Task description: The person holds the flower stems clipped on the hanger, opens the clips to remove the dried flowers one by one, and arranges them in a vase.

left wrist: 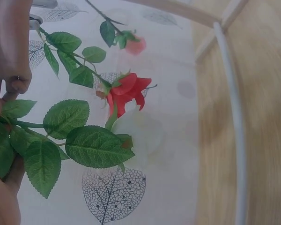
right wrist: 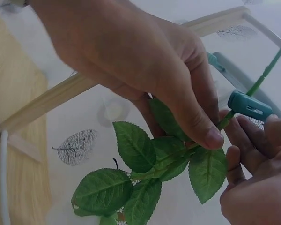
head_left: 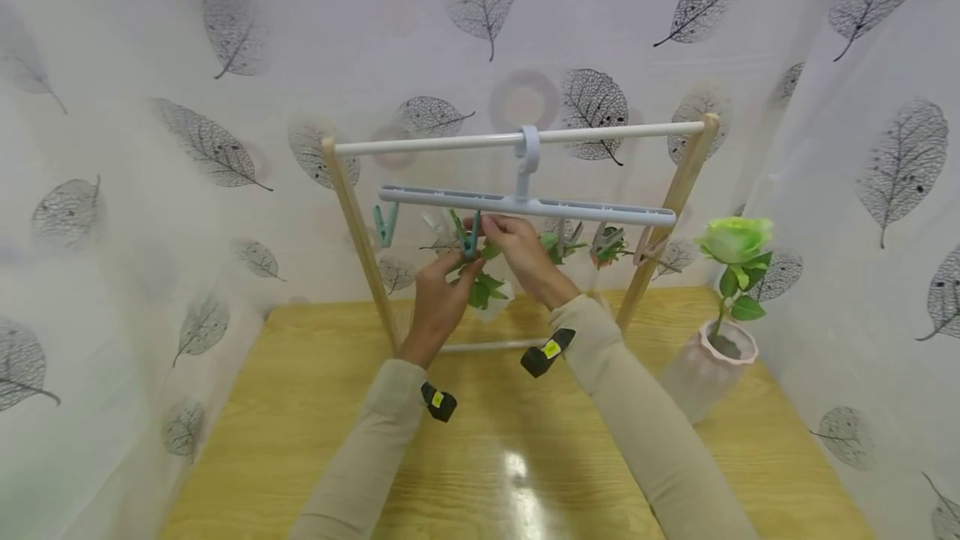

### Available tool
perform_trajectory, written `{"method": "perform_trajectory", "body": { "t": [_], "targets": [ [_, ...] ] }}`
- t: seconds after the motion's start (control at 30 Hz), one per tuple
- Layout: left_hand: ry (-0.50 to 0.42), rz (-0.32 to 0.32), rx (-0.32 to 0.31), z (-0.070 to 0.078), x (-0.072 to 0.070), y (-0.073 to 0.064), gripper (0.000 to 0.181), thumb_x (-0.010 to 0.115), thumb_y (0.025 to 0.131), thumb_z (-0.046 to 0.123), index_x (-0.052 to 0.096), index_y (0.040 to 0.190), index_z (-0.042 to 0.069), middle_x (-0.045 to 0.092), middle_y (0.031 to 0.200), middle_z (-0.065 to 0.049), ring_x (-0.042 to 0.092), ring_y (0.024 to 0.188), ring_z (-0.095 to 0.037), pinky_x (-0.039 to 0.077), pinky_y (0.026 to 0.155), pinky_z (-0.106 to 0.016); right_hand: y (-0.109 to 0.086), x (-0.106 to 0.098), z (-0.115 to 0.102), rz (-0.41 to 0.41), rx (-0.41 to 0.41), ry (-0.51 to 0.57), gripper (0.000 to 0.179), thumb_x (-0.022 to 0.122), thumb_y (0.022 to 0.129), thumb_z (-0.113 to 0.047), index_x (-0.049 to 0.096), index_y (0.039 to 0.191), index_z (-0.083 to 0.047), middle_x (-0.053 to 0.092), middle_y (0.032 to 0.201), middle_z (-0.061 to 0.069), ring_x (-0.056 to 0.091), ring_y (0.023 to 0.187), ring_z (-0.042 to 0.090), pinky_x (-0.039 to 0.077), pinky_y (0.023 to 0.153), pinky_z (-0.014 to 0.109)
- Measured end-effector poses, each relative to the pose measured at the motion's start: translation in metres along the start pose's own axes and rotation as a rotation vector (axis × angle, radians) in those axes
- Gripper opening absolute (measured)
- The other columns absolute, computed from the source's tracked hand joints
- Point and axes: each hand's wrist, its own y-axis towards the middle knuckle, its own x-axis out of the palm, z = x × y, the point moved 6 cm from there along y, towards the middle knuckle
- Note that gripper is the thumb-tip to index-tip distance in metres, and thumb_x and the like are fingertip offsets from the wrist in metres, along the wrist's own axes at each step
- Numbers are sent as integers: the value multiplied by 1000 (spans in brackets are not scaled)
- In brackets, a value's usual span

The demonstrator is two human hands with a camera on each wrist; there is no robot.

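Observation:
In the head view both hands meet below the light blue hanger bar (head_left: 450,197). My right hand (right wrist: 145,61) pinches the leafy stem of an artificial white rose (right wrist: 107,190) between thumb and fingers. Its pale bloom points downward and shows faintly behind the leaves in the left wrist view. The bare stem end runs up past a teal clothespin (right wrist: 249,105) that hangs from the bar. My left hand (head_left: 438,298) holds the lower end of that clothespin, its thumb against it and its fingertips beside the stem.
A wooden rack (head_left: 352,223) with a white top rod carries the hanger. Another teal clothespin (head_left: 386,225) hangs at the left. Red and pink roses hang upside down from pegs at the right. A pink vase (head_left: 712,365) with a green rose (head_left: 735,240) stands on the wooden table (head_left: 300,407).

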Motion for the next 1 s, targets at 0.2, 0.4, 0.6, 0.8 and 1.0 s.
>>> {"method": "perform_trajectory", "body": {
  "t": [0.2,0.4,0.6,0.8,1.0],
  "targets": [
    [21,8,33,2,0,0,15,74,93,8,75,104,-2,76,103,-15,74,96,-26,60,87,-32,5,4,4,-87,47,194,34,41,111,-21,63,123,2,74,112,13,56,118,25,24,117,47],
    [28,13,55,4,-1,0,14,75,92,6,75,103,-3,76,102,-15,74,95,-26,60,86,-34,7,8,7,-161,93,307,30,39,111,-21,64,119,-7,74,108,5,57,118,28,29,111,44],
    [36,4,53,2,-2,0,14,75,92,7,75,103,-3,76,102,-15,73,96,-26,59,87,-35,7,9,7,-204,107,390,29,40,111,-20,66,116,-10,74,109,7,56,123,30,31,110,40],
    [51,-6,42,3,-1,1,14,75,92,6,76,104,-2,76,103,-14,73,97,-25,59,88,-34,9,9,7,-187,114,433,27,38,111,-16,64,114,-8,72,107,8,63,112,23,38,107,39],
    [111,-10,81,7,0,1,13,74,92,3,75,103,-3,76,100,-15,73,94,-28,60,87,-36,11,7,9,-134,127,475,27,38,110,-12,64,111,-10,68,106,6,65,104,19,45,98,35]
  ]
}}
